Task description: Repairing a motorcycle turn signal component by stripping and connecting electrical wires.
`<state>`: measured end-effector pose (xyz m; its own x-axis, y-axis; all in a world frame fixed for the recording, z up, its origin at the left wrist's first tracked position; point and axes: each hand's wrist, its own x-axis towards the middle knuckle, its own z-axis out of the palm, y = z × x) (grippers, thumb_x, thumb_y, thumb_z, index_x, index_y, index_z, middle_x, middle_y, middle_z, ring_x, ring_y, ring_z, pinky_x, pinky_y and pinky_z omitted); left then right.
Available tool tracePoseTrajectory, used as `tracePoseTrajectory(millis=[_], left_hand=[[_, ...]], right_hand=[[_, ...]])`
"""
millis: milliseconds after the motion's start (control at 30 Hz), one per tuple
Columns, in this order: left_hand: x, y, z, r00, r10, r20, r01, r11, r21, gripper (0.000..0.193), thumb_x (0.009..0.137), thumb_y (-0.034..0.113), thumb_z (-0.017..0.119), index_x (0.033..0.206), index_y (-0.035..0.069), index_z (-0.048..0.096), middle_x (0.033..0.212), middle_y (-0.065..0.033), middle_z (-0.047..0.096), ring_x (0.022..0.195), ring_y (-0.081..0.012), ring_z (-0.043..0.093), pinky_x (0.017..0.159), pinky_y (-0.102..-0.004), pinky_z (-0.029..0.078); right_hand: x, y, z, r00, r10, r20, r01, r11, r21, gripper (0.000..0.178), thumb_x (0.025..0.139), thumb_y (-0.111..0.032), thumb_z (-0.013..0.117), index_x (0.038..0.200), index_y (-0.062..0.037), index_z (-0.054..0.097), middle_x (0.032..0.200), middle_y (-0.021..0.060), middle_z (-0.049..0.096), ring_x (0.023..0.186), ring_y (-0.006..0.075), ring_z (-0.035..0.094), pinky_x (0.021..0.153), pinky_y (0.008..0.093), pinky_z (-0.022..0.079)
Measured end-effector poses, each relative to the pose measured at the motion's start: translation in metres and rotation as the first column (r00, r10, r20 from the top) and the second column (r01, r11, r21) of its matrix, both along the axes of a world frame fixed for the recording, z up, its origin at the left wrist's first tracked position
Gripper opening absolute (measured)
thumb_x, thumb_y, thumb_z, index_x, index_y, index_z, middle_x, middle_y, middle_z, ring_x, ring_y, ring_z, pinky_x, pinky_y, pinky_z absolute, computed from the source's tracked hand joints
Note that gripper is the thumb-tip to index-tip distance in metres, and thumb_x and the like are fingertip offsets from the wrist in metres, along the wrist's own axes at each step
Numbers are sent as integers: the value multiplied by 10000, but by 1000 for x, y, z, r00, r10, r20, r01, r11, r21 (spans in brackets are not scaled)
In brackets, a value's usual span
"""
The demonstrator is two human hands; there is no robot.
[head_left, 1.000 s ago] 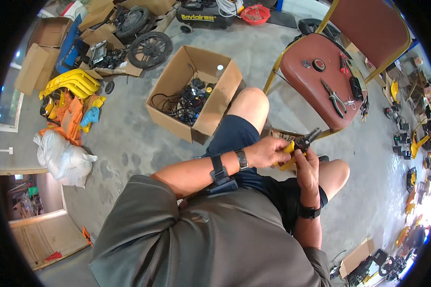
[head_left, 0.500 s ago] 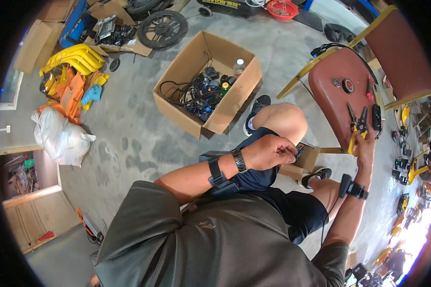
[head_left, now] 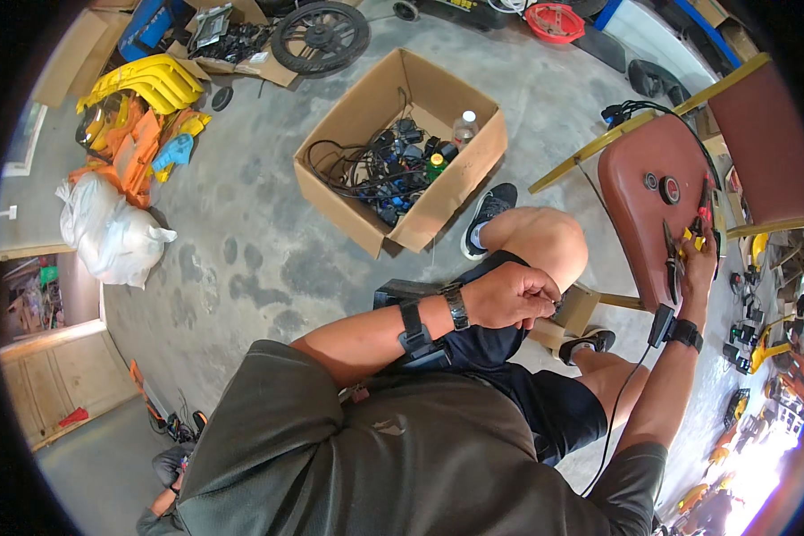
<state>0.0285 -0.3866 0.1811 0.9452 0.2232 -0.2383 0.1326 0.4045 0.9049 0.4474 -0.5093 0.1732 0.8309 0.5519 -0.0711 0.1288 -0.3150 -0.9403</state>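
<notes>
My left hand (head_left: pixel 513 296) is held over my knee, thumb and fingertips pinched together. Whatever small thing is between them is too small to name. My right hand (head_left: pixel 699 257) is at the near right edge of the brown chair seat (head_left: pixel 630 179), its fingers closed around a yellow-handled tool (head_left: pixel 689 239) that they partly cover. Beside those fingers, dark pliers (head_left: pixel 672 263) lie on the seat. A red-handled tool (head_left: pixel 705 207) lies just beyond my fingers. Farther in on the seat are two round bearing-like rings, a smaller one (head_left: pixel 650 181) and a larger one (head_left: pixel 669 189).
A cardboard box (head_left: pixel 339 210) of cables, small parts and bottles stands ahead on the floor. A smaller open carton (head_left: pixel 570 314) is below my left hand. White bags (head_left: pixel 112 232), yellow plastic parts (head_left: pixel 147 82) and a black wheel (head_left: pixel 320 37) lie on the left and far side.
My right hand has shifted slightly along the seat edge, and the tools under it have changed position. My left hand stays pinched over the knee. The whole view has shifted a little.
</notes>
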Motion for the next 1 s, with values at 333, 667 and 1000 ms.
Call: tracePoseTrajectory(millis=[333, 667, 1000], left_hand=[[3, -2, -3, 1000, 7, 16, -7, 999, 32, 177, 946, 120, 629, 1062, -14, 631, 804, -40, 665, 636, -83, 623, 561, -230, 505], [1, -1, -3, 1000, 6, 4, -6, 1000, -19, 178, 949, 118, 625, 1076, -7, 630, 823, -40, 675, 641, -88, 629, 563, -230, 506], [2, 1, -4, 1000, -24, 10, 24, 1000, -13, 170, 954, 118, 616, 1072, -4, 629, 838, -47, 678, 657, -93, 638, 562, -230, 505]], right_hand=[[-8, -15, -6, 917, 144, 373, 11, 923, -384, 561, 921, -191, 649, 1403, 15, 447, 1251, 200, 603, 1153, 244, 580, 980, 336, 451], [-16, -29, -13, 794, 305, 526, -12, 873, -487, 532, 927, -298, 618, 1380, -49, 494, 1228, 182, 620, 1129, 334, 604, 983, 396, 443], [-43, 1, 22, 824, 402, 400, 29, 675, -738, 692, 908, -487, 565, 1432, -54, 436, 1240, 277, 602, 1169, 434, 573, 980, 458, 446]])
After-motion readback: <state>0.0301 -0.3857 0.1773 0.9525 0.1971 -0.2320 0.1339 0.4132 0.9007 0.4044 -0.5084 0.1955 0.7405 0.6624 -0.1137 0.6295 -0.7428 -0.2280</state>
